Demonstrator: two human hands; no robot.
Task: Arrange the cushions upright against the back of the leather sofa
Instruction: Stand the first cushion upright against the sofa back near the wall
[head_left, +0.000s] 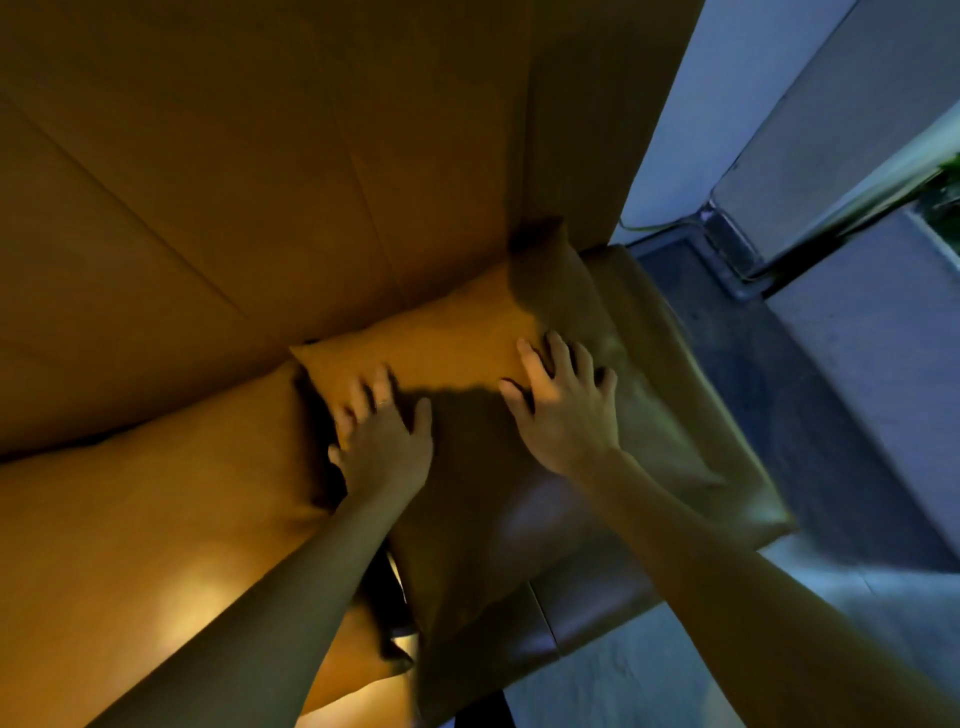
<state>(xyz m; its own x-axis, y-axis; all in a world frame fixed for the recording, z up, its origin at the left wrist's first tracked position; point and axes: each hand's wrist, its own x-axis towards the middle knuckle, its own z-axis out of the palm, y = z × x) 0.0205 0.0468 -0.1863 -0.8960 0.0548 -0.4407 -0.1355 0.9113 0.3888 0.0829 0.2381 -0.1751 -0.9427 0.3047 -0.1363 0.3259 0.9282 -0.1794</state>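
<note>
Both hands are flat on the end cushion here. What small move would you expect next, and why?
Probably a light push to seat the end cushion back against the sofa back. The left hand and right hand lie spread open on its face, and a dark gap shows between it and the neighbouring cushion.

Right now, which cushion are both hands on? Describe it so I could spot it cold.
Start at the tan sofa back and follow it right to the armrest. The cushion leans there, with the left hand and right hand spread flat on it. Unlike the larger cushion on its left, it sits at the sofa's end.
</note>
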